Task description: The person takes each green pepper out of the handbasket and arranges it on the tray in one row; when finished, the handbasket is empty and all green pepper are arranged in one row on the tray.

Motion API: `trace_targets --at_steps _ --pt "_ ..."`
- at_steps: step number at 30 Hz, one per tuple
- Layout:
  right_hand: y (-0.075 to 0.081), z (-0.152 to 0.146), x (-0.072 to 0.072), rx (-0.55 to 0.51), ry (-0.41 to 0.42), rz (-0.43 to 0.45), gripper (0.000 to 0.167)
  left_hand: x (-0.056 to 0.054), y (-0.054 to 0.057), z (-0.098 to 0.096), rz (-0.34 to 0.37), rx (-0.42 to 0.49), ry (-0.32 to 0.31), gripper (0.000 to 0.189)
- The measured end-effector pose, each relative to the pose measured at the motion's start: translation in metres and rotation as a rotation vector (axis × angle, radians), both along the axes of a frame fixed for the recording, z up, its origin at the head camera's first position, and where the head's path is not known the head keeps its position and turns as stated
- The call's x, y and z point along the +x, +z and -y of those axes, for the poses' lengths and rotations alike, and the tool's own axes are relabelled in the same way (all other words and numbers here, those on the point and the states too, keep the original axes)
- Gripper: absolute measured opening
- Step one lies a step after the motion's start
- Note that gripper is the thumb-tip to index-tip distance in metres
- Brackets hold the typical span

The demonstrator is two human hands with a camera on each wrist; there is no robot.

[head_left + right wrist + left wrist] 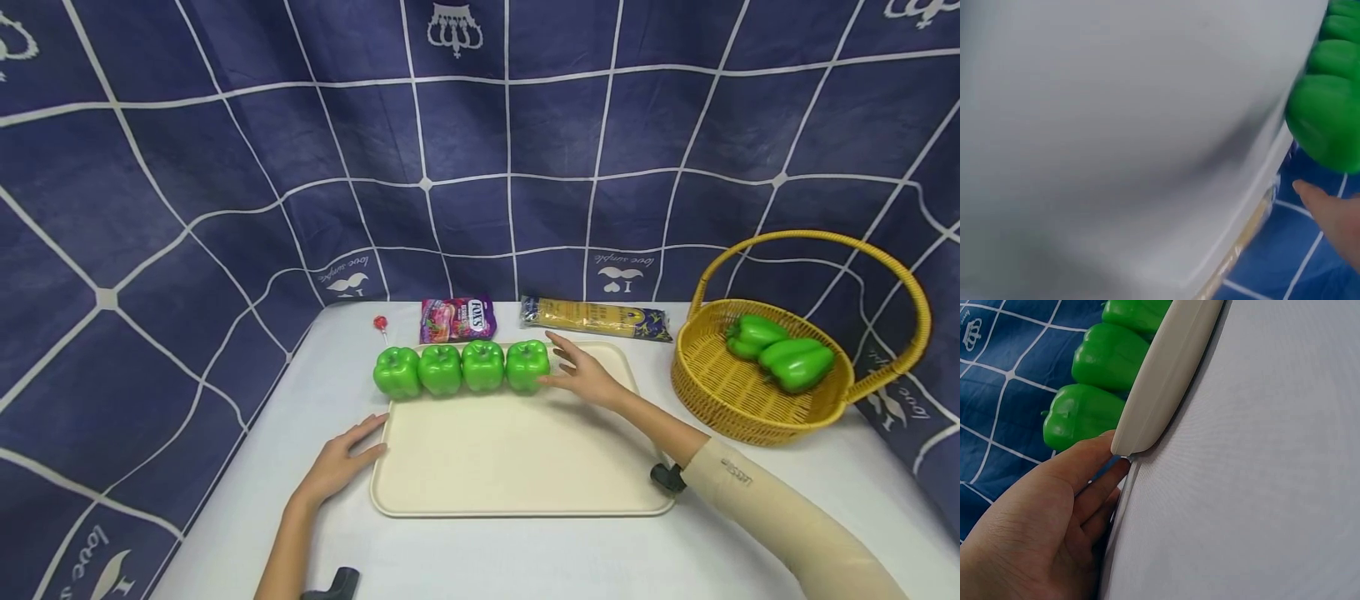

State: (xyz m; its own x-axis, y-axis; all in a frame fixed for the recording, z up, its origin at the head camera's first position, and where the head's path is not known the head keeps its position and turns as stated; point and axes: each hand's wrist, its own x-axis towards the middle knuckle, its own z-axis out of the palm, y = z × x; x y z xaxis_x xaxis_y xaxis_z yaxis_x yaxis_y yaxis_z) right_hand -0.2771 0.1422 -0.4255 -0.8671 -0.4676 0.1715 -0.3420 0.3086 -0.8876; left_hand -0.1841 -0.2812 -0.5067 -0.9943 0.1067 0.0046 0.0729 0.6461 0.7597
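Observation:
Several green bell peppers (482, 367) stand in a row along the far edge of a cream tray (517, 467). My right hand (588, 379) is beside the row's right end, fingers and thumb spread about the last bell pepper (527, 365). In the right wrist view, a fingertip (1300, 187) shows a gap from that pepper. At the tray's left edge, my left hand (339, 462) lies with extended fingers and thumb apart. The left wrist view has its digits right at the tray rim (1160, 381), below the nearest pepper (1079, 417).
A yellow wicker basket (690, 392) with a tall handle holds two green peppers (797, 364) at the right. Behind the tray lie a red lollipop (380, 322), a purple candy bag (457, 320) and a long yellow pasta packet (595, 317). A blue checked cloth (480, 217) hangs behind.

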Motion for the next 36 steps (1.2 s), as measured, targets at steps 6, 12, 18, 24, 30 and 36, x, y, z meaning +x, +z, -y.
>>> trace_targets --at_steps 6,12,18,24,30,36 --pt "-0.010 -0.036 0.005 0.183 -0.064 -0.269 0.080 0.001 0.000 -0.001 -0.010 0.003 -0.009 0.056" --pt "0.006 -0.082 0.025 0.330 -0.129 -0.505 0.074 0.001 -0.001 -0.001 -0.016 -0.006 -0.006 0.056" --pt "0.017 -0.144 0.031 0.408 -0.214 -0.572 0.054 0.002 0.001 0.001 -0.012 -0.002 -0.005 0.057" --pt "0.026 -0.212 0.029 0.657 -0.315 -0.548 0.043 0.000 0.001 0.003 -0.029 0.020 -0.016 0.056" --pt "0.028 -0.266 0.025 0.800 -0.367 -0.492 0.048 -0.003 -0.002 0.003 -0.033 0.010 -0.015 0.056" --pt "0.024 -0.292 0.018 0.848 -0.361 -0.372 0.060 -0.002 -0.002 0.003 -0.040 0.020 -0.019 0.056"
